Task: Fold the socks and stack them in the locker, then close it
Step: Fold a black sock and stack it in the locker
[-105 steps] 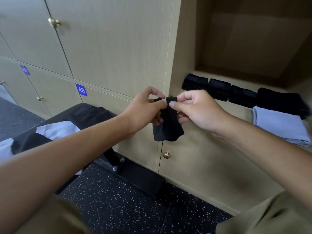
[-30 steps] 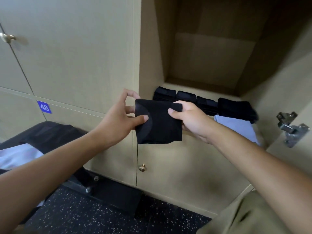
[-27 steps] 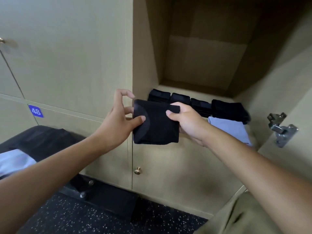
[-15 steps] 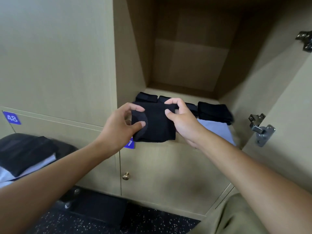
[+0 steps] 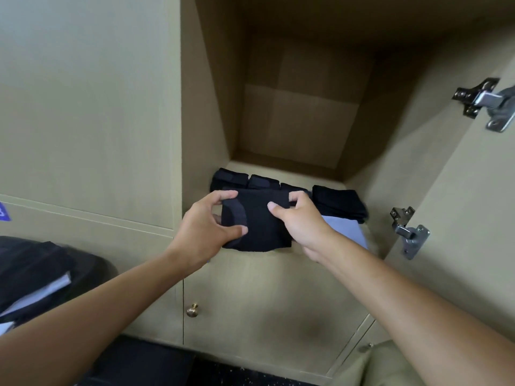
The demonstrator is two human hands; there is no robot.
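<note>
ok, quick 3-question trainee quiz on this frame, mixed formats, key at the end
1. True or false: the locker door is already closed.
2. Which hand holds the folded black sock? A) left hand only B) right hand only C) both
3. Fill in: on the locker shelf, the dark sock bundles sit in a row behind a folded ____-coloured cloth.

Key
1. False: it stands open, hinges exposed.
2. C: each hand pinches one side.
3. Light blue-grey.
</note>
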